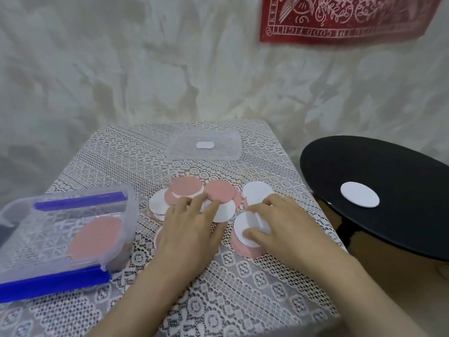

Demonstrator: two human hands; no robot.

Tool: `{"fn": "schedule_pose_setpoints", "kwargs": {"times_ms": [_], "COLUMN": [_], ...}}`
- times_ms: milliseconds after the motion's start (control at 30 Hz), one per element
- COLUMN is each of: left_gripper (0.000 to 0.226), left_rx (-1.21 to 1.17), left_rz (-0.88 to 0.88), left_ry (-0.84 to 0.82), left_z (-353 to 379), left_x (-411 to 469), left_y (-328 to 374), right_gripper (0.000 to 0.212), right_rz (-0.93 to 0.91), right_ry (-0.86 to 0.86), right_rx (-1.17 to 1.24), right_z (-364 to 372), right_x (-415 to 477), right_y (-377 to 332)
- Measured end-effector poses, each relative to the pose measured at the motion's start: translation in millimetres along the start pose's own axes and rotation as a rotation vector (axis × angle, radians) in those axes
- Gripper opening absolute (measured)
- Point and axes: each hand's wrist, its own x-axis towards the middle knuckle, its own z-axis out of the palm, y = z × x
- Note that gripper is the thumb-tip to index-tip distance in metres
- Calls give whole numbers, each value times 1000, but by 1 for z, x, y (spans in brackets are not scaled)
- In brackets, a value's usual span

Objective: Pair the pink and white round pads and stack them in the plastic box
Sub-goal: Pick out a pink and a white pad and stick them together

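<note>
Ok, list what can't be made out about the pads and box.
Head view: left hand covers the middle pile of pads; count hidden.
Head view: plastic box cut off by the left edge; layers under its pink pad unreadable.
Head view: right hand and the white pad it pinches hide the pink stack beneath.
Head view: red cloth cropped at top.

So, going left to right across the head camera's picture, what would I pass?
Plastic box holding a pink pad → left hand resting on the pad pile → right hand on a white pad → black round table bearing a lone white pad.
</note>
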Motion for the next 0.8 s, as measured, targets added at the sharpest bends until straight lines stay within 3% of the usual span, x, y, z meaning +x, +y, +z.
{"fn": "schedule_pose_setpoints", "kwargs": {"times_ms": [133, 333, 533, 700, 800], "left_gripper": [38, 42, 53, 55, 38], "left_rx": [-34, -94, -188, -386, -535], "left_rz": [25, 4, 0, -32, -78], "left_ry": [12, 10, 18, 3, 37], "left_z": [-5, -16, -23, -23, -24], "left_x": [-8, -24, -44, -51, -53], "left_y": [1, 3, 2, 3, 1], "right_gripper": [53, 25, 14, 16, 18], "right_rz": [54, 155, -5, -36, -44], "right_ry": [-12, 21, 82, -105, -135], "right_rx": [93, 416, 473, 854, 889], "right_z": [-3, 0, -3, 4, 4], "right_x": [0, 5, 0, -2, -2], "right_y": [0, 1, -4, -23, -28]}}
